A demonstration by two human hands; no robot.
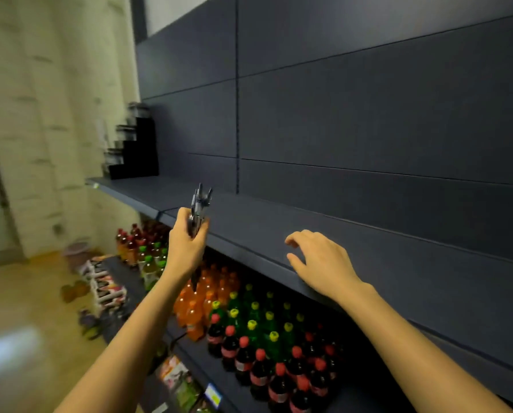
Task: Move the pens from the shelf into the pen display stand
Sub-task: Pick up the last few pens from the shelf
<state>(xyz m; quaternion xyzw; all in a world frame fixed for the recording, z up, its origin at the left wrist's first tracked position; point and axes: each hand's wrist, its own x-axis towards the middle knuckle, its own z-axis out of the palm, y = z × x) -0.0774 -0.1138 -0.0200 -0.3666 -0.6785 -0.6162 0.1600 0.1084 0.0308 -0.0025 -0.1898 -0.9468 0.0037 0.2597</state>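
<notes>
My left hand (186, 245) grips a bundle of pens (200, 205), upright, their tops sticking out above my fist and their tips showing below it. The hand is raised in front of the dark shelf (308, 234). A black stepped pen display stand (136, 147) sits at the far left end of that shelf, well beyond the pens, and looks blurred. My right hand (320, 263) hovers over the shelf's front edge with fingers loosely curled and nothing in it.
Below the shelf stand rows of soft-drink bottles (258, 338) with red, green and orange contents. Packaged goods (106, 287) lie on a lower rack to the left. A pale wall (55, 114) and a wooden floor (25, 308) fill the left side.
</notes>
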